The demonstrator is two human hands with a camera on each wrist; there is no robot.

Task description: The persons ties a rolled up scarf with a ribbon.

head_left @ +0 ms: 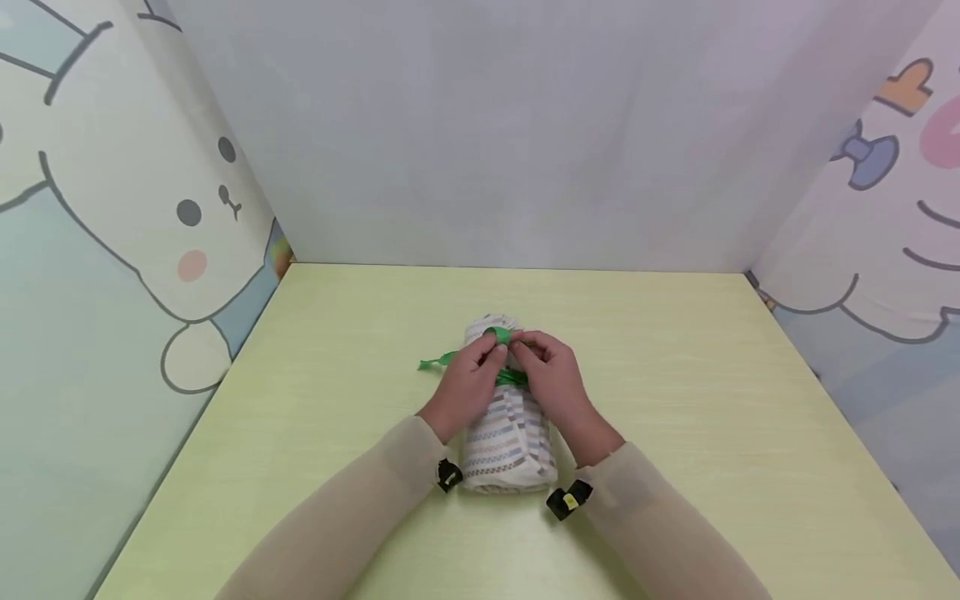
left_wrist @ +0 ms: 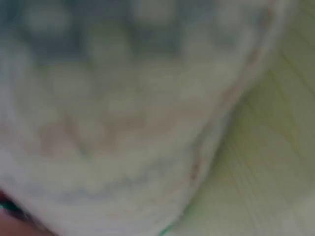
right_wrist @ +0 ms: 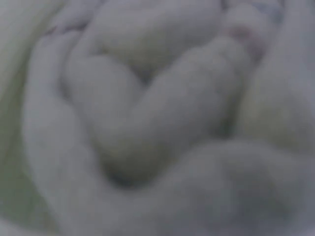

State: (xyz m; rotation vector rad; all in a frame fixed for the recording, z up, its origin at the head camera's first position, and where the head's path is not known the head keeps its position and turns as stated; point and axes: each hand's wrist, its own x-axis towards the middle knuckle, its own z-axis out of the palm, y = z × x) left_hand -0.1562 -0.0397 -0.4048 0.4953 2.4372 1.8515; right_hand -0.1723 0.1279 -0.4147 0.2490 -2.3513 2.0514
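Note:
A rolled cloth [head_left: 506, 442] with striped, checkered bands lies lengthwise on the table, a green ribbon [head_left: 512, 377] wound around its middle. Over the roll's upper half, my left hand [head_left: 467, 385] pinches a raised loop of that ribbon between thumb and fingers. My right hand [head_left: 555, 379] meets it from the other side, its thumb and fingertips pinching at the loop's right edge. One ribbon tail sticks out to the left of the roll. Up close and blurred, the cloth [left_wrist: 123, 98] fills most of the left wrist view. Folds at the cloth's end [right_wrist: 162, 113] fill the right wrist view.
The pale yellow table [head_left: 675, 367] stretches out on both sides of the roll. A plain light wall [head_left: 480, 133] stands behind it, with cartoon-printed panels [head_left: 97, 292] at the sides. Small black devices [head_left: 570, 499] sit at both sleeve cuffs.

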